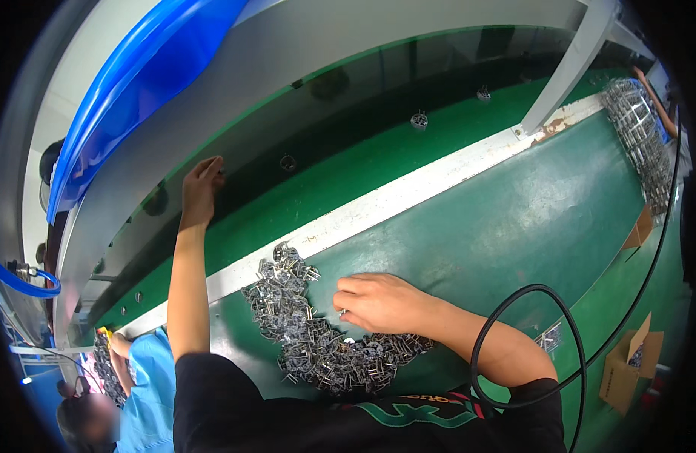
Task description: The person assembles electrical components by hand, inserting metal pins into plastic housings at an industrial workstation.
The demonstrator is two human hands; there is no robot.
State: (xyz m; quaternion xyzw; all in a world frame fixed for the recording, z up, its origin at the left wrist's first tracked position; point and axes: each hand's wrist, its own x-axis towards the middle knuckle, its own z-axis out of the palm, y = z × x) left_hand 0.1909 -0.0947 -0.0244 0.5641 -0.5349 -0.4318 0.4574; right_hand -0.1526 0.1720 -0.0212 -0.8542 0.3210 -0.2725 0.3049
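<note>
On the green surface, a curved heap of small metal parts lies beside the right hand, which pinches one part. Over the green belt, the left hand has bent fingers, whether around anything I cannot tell; the pronged parts look light, stiff and tangle-prone, best held by their rounded bodies.

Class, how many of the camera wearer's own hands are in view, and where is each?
2. The left hand is out beyond the white rail; the right hand is over the green tabletop, beside the heap of metal parts. Neither is hidden.
</note>
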